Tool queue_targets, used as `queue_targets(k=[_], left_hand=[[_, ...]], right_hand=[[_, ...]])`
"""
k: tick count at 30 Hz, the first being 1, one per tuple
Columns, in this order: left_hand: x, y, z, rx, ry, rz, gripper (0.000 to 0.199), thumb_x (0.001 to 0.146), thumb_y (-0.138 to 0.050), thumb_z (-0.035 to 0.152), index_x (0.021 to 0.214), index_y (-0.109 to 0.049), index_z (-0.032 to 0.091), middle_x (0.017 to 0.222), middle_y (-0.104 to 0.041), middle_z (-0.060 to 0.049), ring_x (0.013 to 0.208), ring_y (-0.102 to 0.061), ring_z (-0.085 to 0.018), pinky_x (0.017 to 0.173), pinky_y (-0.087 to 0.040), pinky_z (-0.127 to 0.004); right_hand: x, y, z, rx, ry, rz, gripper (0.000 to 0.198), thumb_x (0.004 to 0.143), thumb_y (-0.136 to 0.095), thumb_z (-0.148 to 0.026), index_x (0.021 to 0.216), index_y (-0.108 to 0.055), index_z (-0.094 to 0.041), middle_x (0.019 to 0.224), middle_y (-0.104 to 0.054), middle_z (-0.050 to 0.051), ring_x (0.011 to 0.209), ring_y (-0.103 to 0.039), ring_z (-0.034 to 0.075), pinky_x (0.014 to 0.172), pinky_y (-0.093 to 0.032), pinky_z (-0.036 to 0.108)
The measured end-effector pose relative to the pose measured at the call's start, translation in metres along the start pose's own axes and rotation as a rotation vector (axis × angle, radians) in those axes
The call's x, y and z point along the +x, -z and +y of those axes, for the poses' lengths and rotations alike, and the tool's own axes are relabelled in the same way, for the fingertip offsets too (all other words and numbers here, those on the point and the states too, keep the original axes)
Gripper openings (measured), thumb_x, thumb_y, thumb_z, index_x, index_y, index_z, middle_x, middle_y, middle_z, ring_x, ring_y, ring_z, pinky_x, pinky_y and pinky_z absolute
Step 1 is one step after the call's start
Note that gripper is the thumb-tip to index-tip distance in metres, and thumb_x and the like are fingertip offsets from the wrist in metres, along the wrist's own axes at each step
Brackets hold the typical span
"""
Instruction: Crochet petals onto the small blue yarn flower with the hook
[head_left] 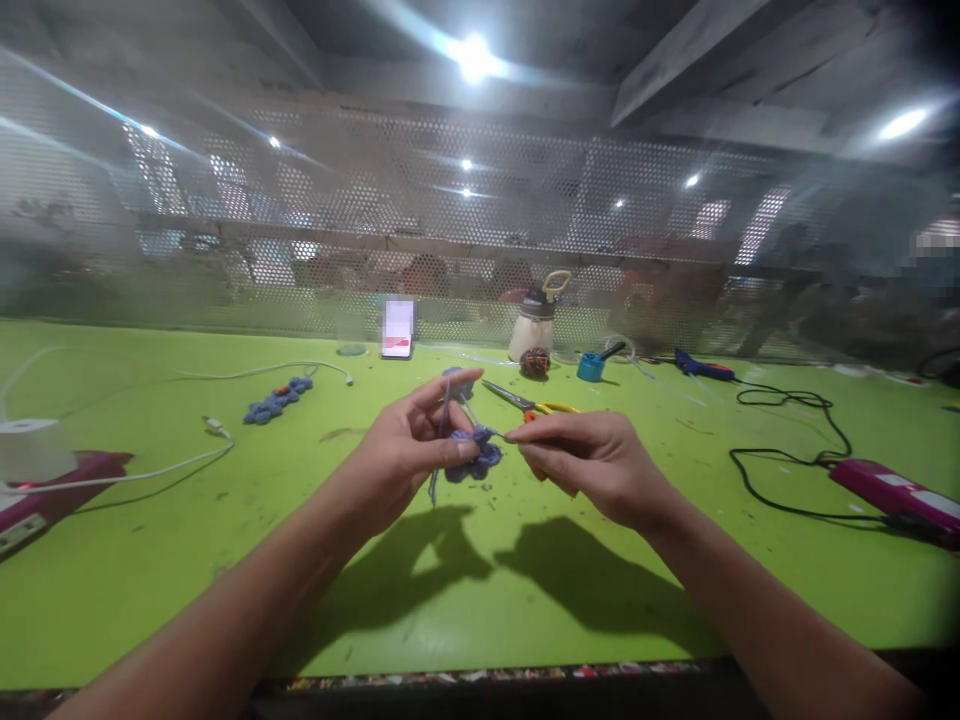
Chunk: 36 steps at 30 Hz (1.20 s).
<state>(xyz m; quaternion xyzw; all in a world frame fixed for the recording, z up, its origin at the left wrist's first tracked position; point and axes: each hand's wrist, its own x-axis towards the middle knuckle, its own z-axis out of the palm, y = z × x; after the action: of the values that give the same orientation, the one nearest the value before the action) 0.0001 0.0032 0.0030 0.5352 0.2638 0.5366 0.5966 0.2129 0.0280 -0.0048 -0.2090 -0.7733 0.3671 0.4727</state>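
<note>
At frame centre, the left hand (409,440) pinches a purple yarn piece (480,463) (partly thumb-covered). The right hand (596,460) grips something slender (500,434), mostly hidden.

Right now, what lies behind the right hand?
Beyond the right hand lie yellow-handled scissors: the blades and part of the handles show. The hand covers the rest of the handles; anything else behind it is hidden.

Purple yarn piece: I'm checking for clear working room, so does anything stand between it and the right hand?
Nothing visible blocks the gap between the right hand and the purple yarn piece held in the left hand; a thin strand or tool spans it. The scissors lie beyond.
</note>
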Motion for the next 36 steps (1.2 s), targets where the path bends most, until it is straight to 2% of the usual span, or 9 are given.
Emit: queue_targets(k=[5, 7, 9, 13, 17, 21, 27, 32, 36], left_hand=[[0.002, 0.001, -0.003, 0.021, 0.033, -0.057, 0.066, 0.070, -0.078, 0.013, 0.132, -0.054, 0.015, 0.077, -0.058, 0.002, 0.068, -0.055, -0.010, 0.063, -0.045, -0.023], [0.002, 0.001, -0.004, 0.034, 0.030, -0.067, 0.063, 0.072, -0.077, 0.014, 0.130, -0.056, 0.015, 0.078, -0.058, 0.001, 0.069, -0.055, -0.010, 0.063, -0.045, -0.024], [0.002, 0.001, -0.005, 0.052, 0.025, -0.070, 0.067, 0.072, -0.077, 0.014, 0.134, -0.053, 0.016, 0.078, -0.058, 0.001, 0.069, -0.055, -0.011, 0.062, -0.044, -0.025], [0.000, 0.000, -0.006, 0.088, 0.003, -0.061, 0.085, 0.073, -0.077, 0.013, 0.147, -0.036, 0.023, 0.077, -0.059, 0.002, 0.068, -0.054, -0.012, 0.061, -0.044, -0.025], [0.000, -0.002, -0.009, 0.139, -0.012, -0.050, 0.091, 0.073, -0.076, 0.013, 0.150, -0.029, 0.024, 0.077, -0.058, 0.002, 0.069, -0.053, -0.012, 0.063, -0.044, -0.026], [0.000, -0.003, -0.011, 0.161, -0.013, -0.038, 0.091, 0.073, -0.076, 0.014, 0.150, -0.028, 0.023, 0.077, -0.060, 0.001, 0.070, -0.054, -0.012, 0.065, -0.044, -0.027], [-0.001, -0.006, -0.006, 0.165, 0.019, -0.017, 0.097, 0.071, -0.078, 0.015, 0.151, -0.025, 0.022, 0.076, -0.064, 0.001, 0.070, -0.056, -0.014, 0.067, -0.045, -0.028], [0.003, 0.005, 0.001, 0.190, 0.020, 0.114, 0.072, 0.080, -0.066, 0.025, 0.145, -0.038, 0.013, 0.086, -0.072, -0.009, 0.077, -0.063, -0.020, 0.072, -0.047, -0.034], [0.011, 0.019, 0.002, 0.356, 0.017, 0.226, 0.077, 0.073, -0.071, 0.019, 0.143, -0.040, 0.011, 0.075, -0.071, -0.005, 0.074, -0.064, -0.020, 0.073, -0.046, -0.033]], right_hand=[[0.000, -0.007, 0.006, 0.316, -0.288, 0.016, 0.012, 0.079, -0.074, -0.026, 0.090, -0.078, -0.020, 0.051, -0.056, -0.003, 0.039, -0.038, 0.004, 0.036, -0.022, 0.018], [0.000, -0.011, 0.007, 0.396, -0.363, 0.044, 0.013, 0.077, -0.076, -0.027, 0.088, -0.077, -0.020, 0.053, -0.056, -0.003, 0.040, -0.038, 0.004, 0.036, -0.019, 0.018], [-0.001, -0.013, 0.007, 0.420, -0.407, 0.055, 0.014, 0.076, -0.077, -0.028, 0.088, -0.076, -0.019, 0.054, -0.056, -0.003, 0.040, -0.038, 0.003, 0.036, -0.018, 0.018], [-0.001, -0.015, 0.002, 0.380, -0.421, 0.028, 0.026, 0.080, -0.073, -0.026, 0.106, -0.074, -0.021, 0.056, -0.055, -0.004, 0.040, -0.034, 0.003, 0.037, -0.018, 0.018], [0.000, -0.015, -0.002, 0.321, -0.383, -0.042, 0.036, 0.084, -0.068, -0.026, 0.120, -0.070, -0.020, 0.051, -0.044, -0.007, 0.042, -0.030, 0.004, 0.038, -0.019, 0.019], [0.002, -0.014, -0.002, 0.285, -0.370, -0.026, 0.035, 0.083, -0.068, -0.026, 0.116, -0.072, -0.015, 0.049, -0.039, -0.008, 0.042, -0.028, 0.005, 0.039, -0.019, 0.020], [0.001, -0.011, -0.001, 0.334, -0.470, 0.025, 0.034, 0.077, -0.073, -0.028, 0.108, -0.075, -0.015, 0.048, -0.043, -0.007, 0.040, -0.028, 0.004, 0.038, -0.014, 0.019], [0.001, -0.005, -0.004, 0.433, -0.524, 0.014, 0.026, 0.072, -0.078, -0.026, 0.098, -0.079, -0.018, 0.051, -0.045, -0.005, 0.043, -0.031, 0.004, 0.038, -0.014, 0.018], [0.000, -0.003, -0.006, 0.498, -0.511, -0.029, 0.020, 0.071, -0.080, -0.023, 0.091, -0.080, -0.020, 0.051, -0.045, -0.004, 0.045, -0.032, 0.004, 0.038, -0.013, 0.017]])
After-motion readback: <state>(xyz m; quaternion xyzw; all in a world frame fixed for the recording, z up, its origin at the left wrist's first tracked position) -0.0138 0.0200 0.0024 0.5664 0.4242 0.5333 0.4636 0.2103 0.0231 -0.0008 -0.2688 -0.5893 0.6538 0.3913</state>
